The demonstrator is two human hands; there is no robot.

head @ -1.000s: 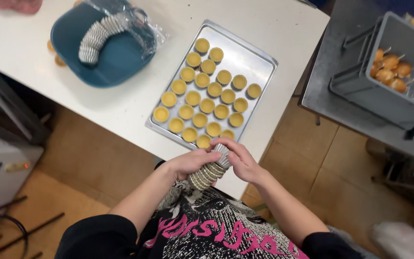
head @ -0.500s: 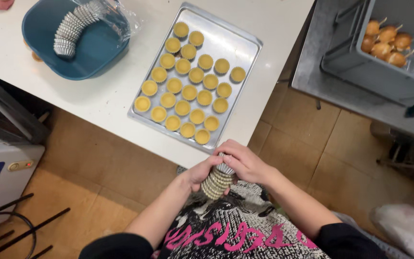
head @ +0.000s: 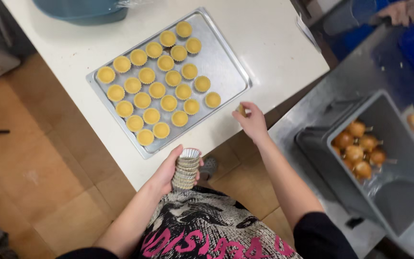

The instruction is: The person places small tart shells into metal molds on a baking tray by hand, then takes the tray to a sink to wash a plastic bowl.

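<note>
Gripping cup stack [head: 186, 169], left hand [head: 168, 170] | right hand [head: 251, 122] pinching tart shell [head: 241, 110] beside tray edge [head: 245, 91]

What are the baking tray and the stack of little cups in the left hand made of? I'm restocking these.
Baking tray: likely aluminium or steel, matte grey with a dull sheen and raised rim. Stack of cups in the left hand: probably thin foil, shiny silver with fluted, crimped walls.

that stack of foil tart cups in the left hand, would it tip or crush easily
Probably yes. The stack of foil cups looks thin-walled and light, so a hard squeeze by the left hand may dent it. It already leans slightly, so the top cups could slide off.
</note>
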